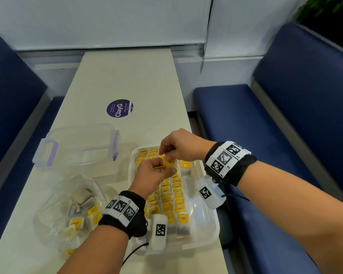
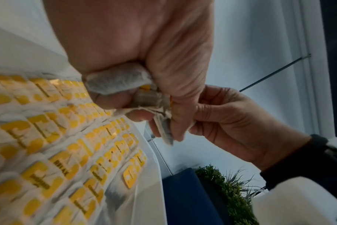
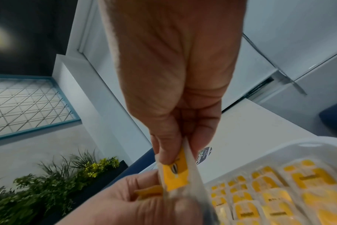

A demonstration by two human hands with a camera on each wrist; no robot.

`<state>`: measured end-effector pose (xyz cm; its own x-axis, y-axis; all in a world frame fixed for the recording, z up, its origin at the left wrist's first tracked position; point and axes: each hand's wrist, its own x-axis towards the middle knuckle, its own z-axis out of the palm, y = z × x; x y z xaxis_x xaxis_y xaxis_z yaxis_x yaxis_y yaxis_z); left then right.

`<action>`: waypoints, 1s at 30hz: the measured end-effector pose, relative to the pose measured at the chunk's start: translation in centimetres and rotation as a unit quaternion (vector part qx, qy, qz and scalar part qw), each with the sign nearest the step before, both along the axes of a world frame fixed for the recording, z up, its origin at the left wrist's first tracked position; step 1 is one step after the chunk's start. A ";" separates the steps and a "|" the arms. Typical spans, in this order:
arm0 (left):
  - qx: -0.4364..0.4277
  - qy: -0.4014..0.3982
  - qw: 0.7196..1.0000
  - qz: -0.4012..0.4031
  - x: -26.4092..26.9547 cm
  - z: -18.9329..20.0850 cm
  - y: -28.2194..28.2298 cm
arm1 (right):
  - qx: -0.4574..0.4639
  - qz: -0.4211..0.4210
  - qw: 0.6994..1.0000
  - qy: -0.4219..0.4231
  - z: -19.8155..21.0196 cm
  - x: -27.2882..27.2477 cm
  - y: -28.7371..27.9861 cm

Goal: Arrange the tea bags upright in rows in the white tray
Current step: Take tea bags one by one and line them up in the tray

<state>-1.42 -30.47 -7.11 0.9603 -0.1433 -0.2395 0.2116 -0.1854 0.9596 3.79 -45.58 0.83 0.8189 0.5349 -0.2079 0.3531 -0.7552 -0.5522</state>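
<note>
While our left hand (image 1: 153, 173) curls around spare tea bags (image 2: 115, 82), our right hand (image 1: 178, 145) pinches one bag (image 1: 169, 162) by its top; both hover above the tray (image 1: 210, 228), already lined with rows (image 1: 166, 196).

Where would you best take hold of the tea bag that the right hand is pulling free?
Probably by its top edge, from above, as the right hand does: thumb and finger pinch the tea bag flat just above its yellow tag. It is thin and limp, so hanging from its top it should drop upright into the white tray.
</note>
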 end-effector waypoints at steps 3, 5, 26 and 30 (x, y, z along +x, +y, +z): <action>0.015 0.001 1.000 -0.005 0.1 0.0 0.1 | -0.030 0.002 1.000 -0.003 0.1 0.1 -0.3; 0.016 0.003 1.000 -0.010 0.1 0.1 0.1 | -0.055 0.011 0.998 -0.009 0.3 0.1 -0.4; 0.003 0.083 0.992 0.098 0.3 -0.6 1.6 | -0.287 0.034 0.956 0.037 -6.6 2.2 -1.1; -0.006 0.094 0.990 0.103 0.3 -0.6 1.7 | -0.290 0.023 0.956 0.040 -7.3 2.7 -1.0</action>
<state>-1.09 -28.76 -7.73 0.9078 0.0475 -0.4168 0.4195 -0.1092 0.9012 6.50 -46.59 -6.48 0.7657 0.3459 -0.5423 0.3681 -0.9270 -0.0717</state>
